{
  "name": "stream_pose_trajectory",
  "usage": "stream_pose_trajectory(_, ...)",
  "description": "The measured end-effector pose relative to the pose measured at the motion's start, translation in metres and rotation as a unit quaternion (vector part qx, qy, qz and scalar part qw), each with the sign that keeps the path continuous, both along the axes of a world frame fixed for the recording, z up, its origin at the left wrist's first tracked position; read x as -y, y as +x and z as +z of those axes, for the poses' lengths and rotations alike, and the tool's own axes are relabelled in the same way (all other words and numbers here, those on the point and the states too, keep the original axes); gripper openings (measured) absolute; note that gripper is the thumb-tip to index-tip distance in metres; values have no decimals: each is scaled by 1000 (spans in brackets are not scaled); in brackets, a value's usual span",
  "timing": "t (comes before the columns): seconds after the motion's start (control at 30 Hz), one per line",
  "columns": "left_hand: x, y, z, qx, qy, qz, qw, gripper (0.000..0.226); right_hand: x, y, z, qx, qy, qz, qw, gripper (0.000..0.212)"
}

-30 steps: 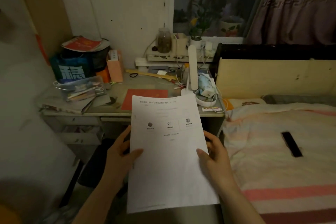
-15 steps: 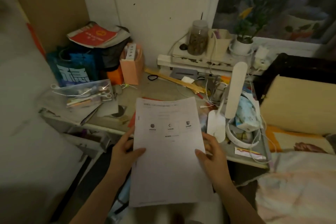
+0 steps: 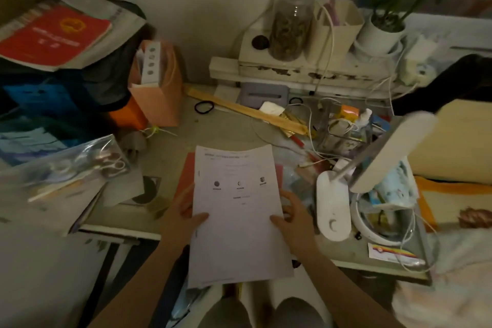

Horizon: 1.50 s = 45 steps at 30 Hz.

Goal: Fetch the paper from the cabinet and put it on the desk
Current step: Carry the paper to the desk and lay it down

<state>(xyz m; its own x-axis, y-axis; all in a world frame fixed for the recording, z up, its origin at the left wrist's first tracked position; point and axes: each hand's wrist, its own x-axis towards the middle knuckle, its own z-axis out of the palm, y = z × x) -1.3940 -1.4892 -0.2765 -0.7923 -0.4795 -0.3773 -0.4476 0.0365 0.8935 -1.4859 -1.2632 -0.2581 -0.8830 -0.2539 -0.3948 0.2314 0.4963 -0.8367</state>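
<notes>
Fingers [image 3: 277, 220] of both hands pinch the printed paper [image 3: 237, 210] by its side edges. Left hand [image 3: 183, 217] and right hand [image 3: 295, 224] keep it flat above the desk [image 3: 226, 128], probably aiming for the red folder [image 3: 186, 173].

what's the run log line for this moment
stage: placing | paper: held over desk | left hand: grip on left edge | right hand: grip on right edge

Both bare forearms reach forward, left hand [image 3: 183, 217] and right hand [image 3: 294, 224] pinching the near side edges of the paper [image 3: 237, 210].
</notes>
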Motion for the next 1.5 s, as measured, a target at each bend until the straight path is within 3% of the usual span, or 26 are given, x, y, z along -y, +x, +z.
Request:
stream_pose_trajectory(0.27,49,-45,-48,79,69,-60,993,62,51,-26,-43,62,43,-34,997,37)
stream_pose_trajectory(0.6,72,-51,-77,166,69,-61,982,58,72,-30,-60,72,118,-48,989,38)
stream_pose_trajectory(0.83,60,-49,-76,138,-49,-52,988,66,72,-32,-75,43,202,-13,978,42)
stream_pose_trajectory(0.97,64,-52,-77,163,-149,-75,972,76,77,-30,-71,40,215,-8,976,50)
stream_pose_trajectory(1.2,64,-53,-74,184,-160,-89,966,79,71,-32,-75,47,234,31,971,57)
stream_pose_trajectory(1.33,61,-49,-70,172,-148,-99,969,74,63,-29,-65,61,200,-8,978,55)
stream_pose_trajectory(1.5,33,-58,-48,106,-208,-144,962,58,37,-16,-43,56,174,-88,979,50)
